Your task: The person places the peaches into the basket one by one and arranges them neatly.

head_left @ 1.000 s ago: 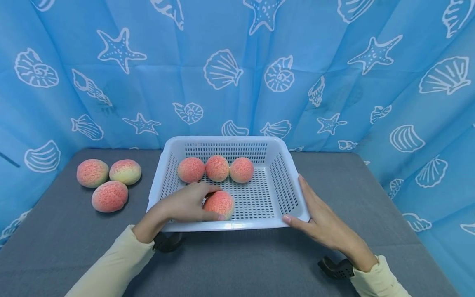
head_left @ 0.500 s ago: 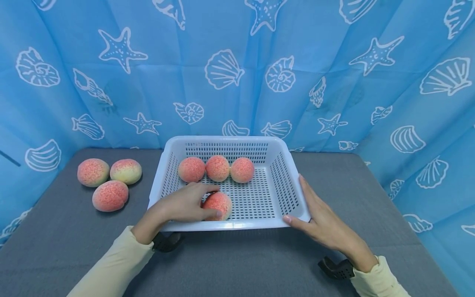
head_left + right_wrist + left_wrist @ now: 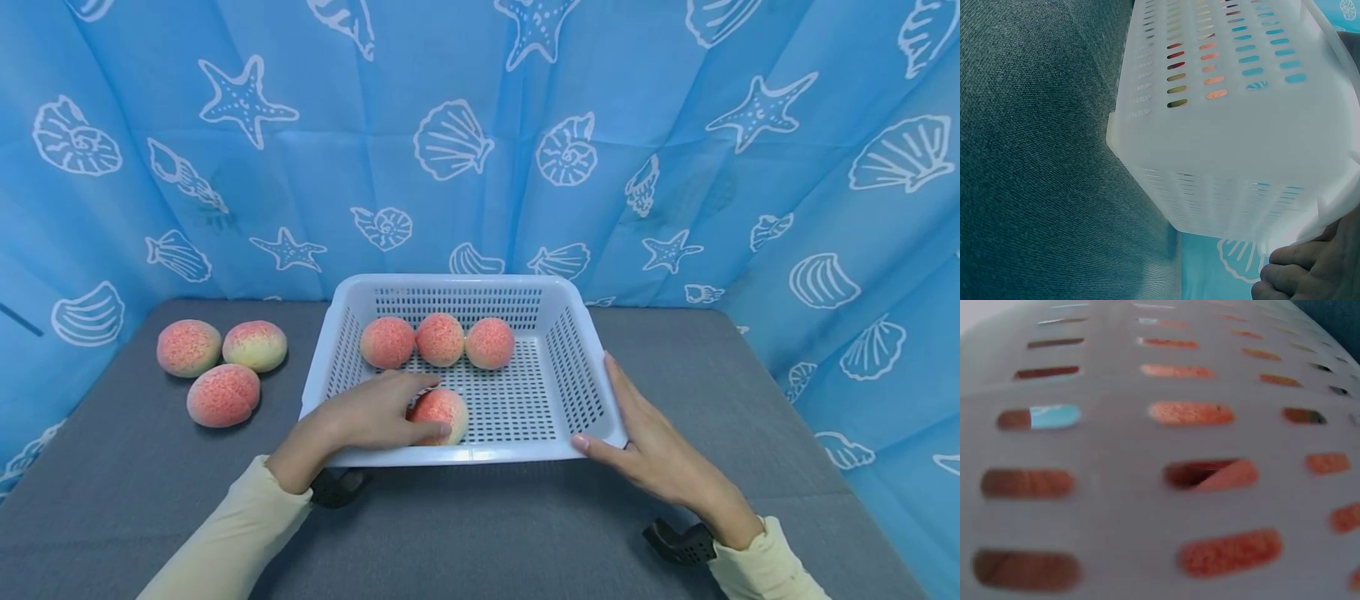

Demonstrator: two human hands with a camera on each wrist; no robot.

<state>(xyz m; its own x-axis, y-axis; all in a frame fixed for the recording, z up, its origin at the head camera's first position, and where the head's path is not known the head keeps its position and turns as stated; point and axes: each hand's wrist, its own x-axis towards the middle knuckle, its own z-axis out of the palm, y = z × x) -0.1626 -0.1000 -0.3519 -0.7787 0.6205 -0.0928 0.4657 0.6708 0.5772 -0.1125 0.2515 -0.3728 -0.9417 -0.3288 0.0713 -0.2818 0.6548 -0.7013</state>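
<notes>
A white perforated plastic basket (image 3: pixel 517 450) stands on the grey table. Its front part holds a pink-and-cream peach (image 3: pixel 444 414), with my left hand (image 3: pixel 375 410) reaching over the front rim and its fingers and thumb curled round the fruit. Three more peaches (image 3: pixel 440 340) form a row along the back of the basket. At the front right corner my right hand (image 3: pixel 645 446) holds the basket, thumb on the rim and fingers along the outer side. In the left wrist view the basket wall (image 3: pixel 1110 450) fills the picture, with pink showing through its slots.
Three peaches (image 3: pixel 223 396) lie grouped on the table left of the basket. Behind the grey table (image 3: pixel 480 533) hangs a blue curtain (image 3: pixel 480 225) with white shells and starfish. Both wrists wear black devices (image 3: pixel 678 542).
The front peach has shifted slightly to the left and toward the front rim along with my left fingers. My right hand and the basket have stayed in place.
</notes>
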